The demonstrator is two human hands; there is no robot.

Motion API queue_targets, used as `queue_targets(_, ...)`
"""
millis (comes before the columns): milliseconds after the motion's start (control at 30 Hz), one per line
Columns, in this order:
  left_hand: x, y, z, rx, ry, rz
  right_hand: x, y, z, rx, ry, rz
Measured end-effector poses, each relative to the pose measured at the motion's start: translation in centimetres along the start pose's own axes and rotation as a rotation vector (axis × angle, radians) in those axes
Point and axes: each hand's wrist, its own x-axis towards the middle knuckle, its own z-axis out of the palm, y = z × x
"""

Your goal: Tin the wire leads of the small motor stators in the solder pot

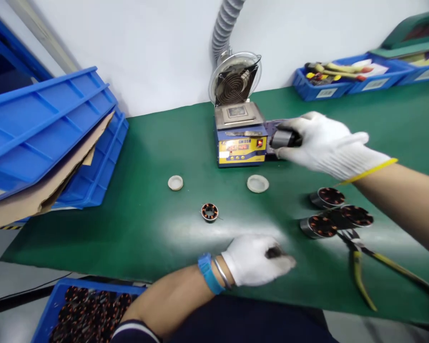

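Observation:
My right hand [318, 140], in a white glove, grips a motor stator [283, 138] by its grey metal side, just right of a small heating machine [241, 143]. My left hand [259, 261], gloved too, is low over the front of the green table with its fingers curled together. A dark patch shows by those fingers, and whatever they hold is hidden. Ahead of it lies a small wound ring [209, 213] with copper coils and wire ends. At the right a stator [318, 226] stands close to two more, one of them a stator [328, 197] farther back.
Pliers [357, 247] with yellow handles lie beside the stators. Two shallow white dishes [258, 183] sit before the machine. Blue bins [321, 88] with tools line the back right; large blue crates [50, 128] lean at left. A blue crate [45, 312] of stators stands below the table edge.

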Motion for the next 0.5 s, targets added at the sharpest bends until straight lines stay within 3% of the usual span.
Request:
queue_targets(133,0.1,-0.4,0.1,0.050,0.005,0.070,4.6,-2.2,-2.8,0.108,0.031,0.016)
queue_targets(267,0.3,-0.5,0.0,0.144,-0.016,0.136,10.0,-4.5,-4.1,0.231,0.053,0.040)
queue_targets(367,0.3,-0.4,-0.2,0.233,-0.023,0.146,13.0,-6.1,-3.8,0.288,0.029,0.050)
queue_targets(500,0.4,-0.5,-0.4,0.310,-0.013,0.130,14.6,-7.6,-2.1,0.338,-0.020,0.003)
